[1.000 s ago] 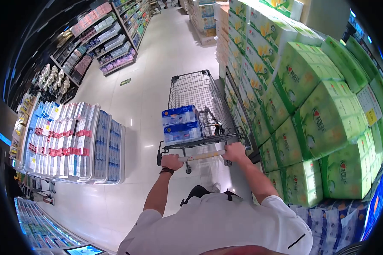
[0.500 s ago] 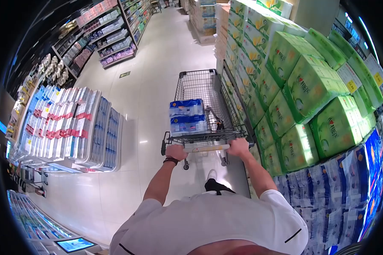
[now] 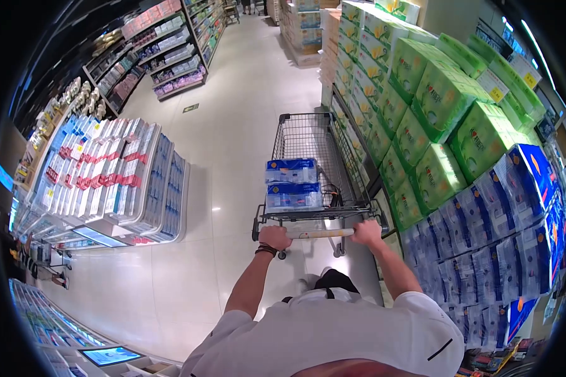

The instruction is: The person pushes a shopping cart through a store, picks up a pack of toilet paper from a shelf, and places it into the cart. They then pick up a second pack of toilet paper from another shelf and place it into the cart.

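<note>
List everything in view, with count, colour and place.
Shopping cart: one, dark grey, ahead of the person
Handle: one, pale, at the cart's near end
Blue packs: two visible, blue and clear, stacked inside the cart
Green packs: many, green, right of the cart
Wrapped packs: many, blue and whitish, lower right
Boxes: many, white, red and blue, on the left display
Shelves: several, dark, stocked, upper left
Floor marker: one, dark, aisle floor
Screen: one, bright blue, lower left
Shirt: one, white, on the person
Left hand, right hand: two, bare, gripping the handle
</note>
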Available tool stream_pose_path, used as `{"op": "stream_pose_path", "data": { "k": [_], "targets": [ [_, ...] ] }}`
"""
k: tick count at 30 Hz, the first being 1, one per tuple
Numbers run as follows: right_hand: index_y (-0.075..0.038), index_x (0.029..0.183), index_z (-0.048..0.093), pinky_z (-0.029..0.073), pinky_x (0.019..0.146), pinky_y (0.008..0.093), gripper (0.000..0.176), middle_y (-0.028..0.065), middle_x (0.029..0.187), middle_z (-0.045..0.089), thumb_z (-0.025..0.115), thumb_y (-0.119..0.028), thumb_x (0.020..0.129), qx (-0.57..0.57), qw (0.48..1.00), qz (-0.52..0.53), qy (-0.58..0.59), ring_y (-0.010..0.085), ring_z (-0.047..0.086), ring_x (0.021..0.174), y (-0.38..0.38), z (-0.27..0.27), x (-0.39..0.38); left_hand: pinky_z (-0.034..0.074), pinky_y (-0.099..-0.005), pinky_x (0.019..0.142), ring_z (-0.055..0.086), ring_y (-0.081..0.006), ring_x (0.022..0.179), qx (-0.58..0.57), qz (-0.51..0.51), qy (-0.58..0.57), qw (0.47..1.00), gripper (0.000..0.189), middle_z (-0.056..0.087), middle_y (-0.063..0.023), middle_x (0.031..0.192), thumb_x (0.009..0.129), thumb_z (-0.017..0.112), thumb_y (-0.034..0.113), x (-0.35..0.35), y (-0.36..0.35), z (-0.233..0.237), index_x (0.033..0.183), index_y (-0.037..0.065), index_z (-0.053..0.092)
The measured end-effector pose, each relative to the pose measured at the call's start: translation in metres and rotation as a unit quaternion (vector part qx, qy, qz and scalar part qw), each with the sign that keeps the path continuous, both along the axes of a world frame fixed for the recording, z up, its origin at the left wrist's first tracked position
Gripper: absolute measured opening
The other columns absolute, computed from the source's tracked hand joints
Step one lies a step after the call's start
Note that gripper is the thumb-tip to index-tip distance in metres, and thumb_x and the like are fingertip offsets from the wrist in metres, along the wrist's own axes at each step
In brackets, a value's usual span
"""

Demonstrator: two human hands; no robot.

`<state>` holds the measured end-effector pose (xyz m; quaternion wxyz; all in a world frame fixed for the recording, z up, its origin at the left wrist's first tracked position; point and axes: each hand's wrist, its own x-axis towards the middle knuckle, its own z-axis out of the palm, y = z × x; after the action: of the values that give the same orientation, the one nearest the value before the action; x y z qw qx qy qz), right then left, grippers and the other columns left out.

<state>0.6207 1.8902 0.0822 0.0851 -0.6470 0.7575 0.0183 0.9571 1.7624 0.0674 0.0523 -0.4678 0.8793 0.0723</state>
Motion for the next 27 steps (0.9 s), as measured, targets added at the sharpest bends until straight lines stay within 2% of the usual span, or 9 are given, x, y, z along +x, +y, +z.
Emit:
{"op": "stream_pose_path", "data": {
  "k": [7,13,20,21,26,27],
  "targets": [
    [-0.016,0.082,0.078,0.060,0.071,0.0467,0.035,0.0129,0.076,0.073,0.067,-0.049,0.074,-0.025,1.000,0.009,-0.012,0.0356,0.073,0.075,0.080,-0.013,0.030,0.058,-0.0454,0.073,0.074,-0.0316,0.082,0.015,-0.001,-0.010,1.000,0.036,0.076,-0.0134,0.086,0.074,0.064,0.044,0.036,0.078,0.003,0.089,0.014,0.079],
    [-0.017,0.085,0.079,0.060,0.072,0.0468,0.035,0.0129,0.078,0.074,0.067,-0.048,0.074,-0.003,1.000,-0.002,-0.031,0.0356,0.073,0.076,0.147,-0.001,0.063,0.057,-0.0453,0.065,0.073,-0.0311,0.070,-0.067,-0.002,0.017,0.998,0.037,0.073,-0.0110,0.073,0.075,0.067,0.052,0.071,0.147,-0.017,0.081,0.017,0.079],
    [-0.018,0.088,0.080,0.060,0.075,0.0456,0.035,0.0128,0.083,0.075,0.066,-0.047,0.074,0.006,0.999,0.022,-0.027,0.0343,0.074,0.081,0.236,-0.014,0.093,0.058,-0.0446,0.064,0.073,-0.0308,0.068,-0.096,-0.006,0.009,0.995,0.033,0.072,-0.0108,0.071,0.074,0.068,0.048,0.105,0.246,-0.016,0.077,0.017,0.079],
    [-0.018,0.089,0.080,0.060,0.075,0.0452,0.035,0.0126,0.083,0.075,0.066,-0.047,0.074,0.005,0.999,0.017,-0.038,0.0338,0.074,0.081,0.252,-0.015,0.098,0.058,-0.0449,0.068,0.074,-0.0310,0.075,-0.077,0.023,0.006,0.997,0.031,0.074,-0.0112,0.077,0.072,0.068,0.043,0.106,0.263,-0.014,0.081,0.015,0.079],
    [-0.018,0.092,0.080,0.060,0.076,0.0452,0.038,0.0118,0.087,0.076,0.067,-0.048,0.073,0.030,0.999,0.016,-0.040,0.0341,0.074,0.083,0.329,-0.002,0.118,0.057,-0.0443,0.065,0.073,-0.0307,0.071,-0.070,0.003,-0.002,0.998,0.030,0.074,-0.0117,0.075,0.071,0.068,0.043,0.127,0.343,-0.013,0.080,0.016,0.079],
    [-0.021,0.088,0.079,0.060,0.072,0.0430,0.033,0.0097,0.077,0.074,0.069,-0.046,0.070,-0.002,0.999,-0.002,-0.034,0.0326,0.074,0.076,0.346,-0.007,0.122,0.057,-0.0443,0.063,0.073,-0.0312,0.068,-0.072,-0.003,0.007,0.997,0.030,0.073,-0.0117,0.072,0.072,0.069,0.044,0.132,0.359,-0.017,0.077,0.016,0.078]
  ]
}}
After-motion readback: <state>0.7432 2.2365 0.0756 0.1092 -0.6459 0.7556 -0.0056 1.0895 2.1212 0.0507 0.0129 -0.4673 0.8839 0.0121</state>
